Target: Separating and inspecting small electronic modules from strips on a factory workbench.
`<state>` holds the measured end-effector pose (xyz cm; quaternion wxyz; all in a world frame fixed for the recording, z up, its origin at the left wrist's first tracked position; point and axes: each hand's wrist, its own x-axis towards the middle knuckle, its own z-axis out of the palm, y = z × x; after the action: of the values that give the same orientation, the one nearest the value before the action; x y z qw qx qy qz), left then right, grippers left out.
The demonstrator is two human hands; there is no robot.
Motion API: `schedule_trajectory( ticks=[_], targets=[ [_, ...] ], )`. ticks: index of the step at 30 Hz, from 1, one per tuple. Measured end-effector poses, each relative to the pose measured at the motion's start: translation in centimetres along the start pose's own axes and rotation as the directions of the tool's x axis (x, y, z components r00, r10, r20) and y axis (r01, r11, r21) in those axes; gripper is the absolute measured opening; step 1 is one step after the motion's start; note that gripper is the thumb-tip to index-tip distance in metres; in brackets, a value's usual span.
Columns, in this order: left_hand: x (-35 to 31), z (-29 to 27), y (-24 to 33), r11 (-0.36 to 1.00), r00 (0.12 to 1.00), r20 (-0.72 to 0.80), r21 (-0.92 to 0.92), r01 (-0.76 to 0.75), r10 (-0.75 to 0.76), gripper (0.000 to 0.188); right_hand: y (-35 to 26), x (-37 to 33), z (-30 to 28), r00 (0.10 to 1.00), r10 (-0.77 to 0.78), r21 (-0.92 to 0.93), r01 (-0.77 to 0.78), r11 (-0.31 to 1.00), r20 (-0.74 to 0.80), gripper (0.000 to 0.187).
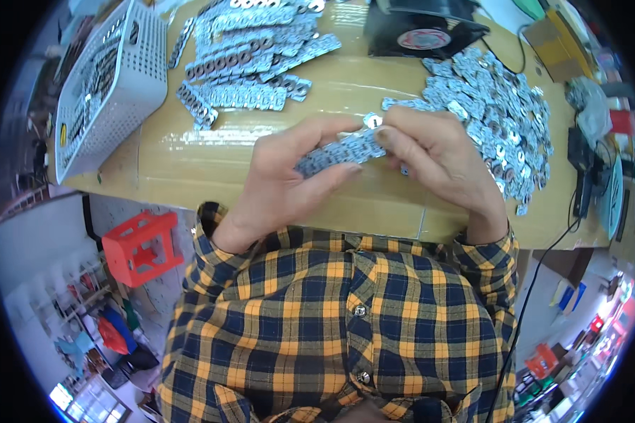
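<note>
My left hand (289,169) is closed around a row of small silvery metal pieces (339,155), stacked side by side and held slightly tilted above the table. Thumb and forefinger of my right hand (430,148) pinch at the right end of that row, by a shiny metal piece (372,121) with a round hole. To the right lies a large heap of loose metal pieces (497,106), partly behind my right hand. Beyond my left hand, several finished-looking rows of the same pieces (247,95) lie piled on the table.
A white perforated basket (137,92) with more rows stands at the left. At the back is a black fan-like device (423,28); a cardboard box (557,46) is at the back right. A black cable (536,271) hangs over the right edge. A red stool (141,247) stands below left.
</note>
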<state>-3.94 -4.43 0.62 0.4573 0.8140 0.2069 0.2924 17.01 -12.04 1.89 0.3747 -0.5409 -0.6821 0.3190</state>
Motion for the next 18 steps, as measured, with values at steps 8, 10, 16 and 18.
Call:
schedule_trajectory(
  ticks=[8,10,16,18],
  targets=[
    [-1.3,-0.2,0.8,0.86,0.923,0.071,-0.342,0.38,-0.379,0.015,0.4,-0.5,1.4,0.987,-0.156,-0.059,0.158,0.986,0.028,0.021],
    [-0.8,-0.3,0.6,0.822,0.898,0.111,-0.366,0.436,-0.427,0.014,0.5,-0.6,1.1,0.99,-0.137,-0.08,0.139,0.987,0.028,0.02],
    [3.8,-1.7,0.7,0.762,0.915,0.303,-0.515,0.392,-0.266,0.013,-0.9,0.0,-1.1,0.954,0.236,0.608,-0.301,0.735,0.188,0.027],
    [5.4,-1.6,0.9,0.749,0.914,0.33,-0.538,0.387,-0.236,0.012,0.2,-0.3,-1.0,0.935,0.324,0.805,-0.301,0.512,0.143,0.032]
  ],
)
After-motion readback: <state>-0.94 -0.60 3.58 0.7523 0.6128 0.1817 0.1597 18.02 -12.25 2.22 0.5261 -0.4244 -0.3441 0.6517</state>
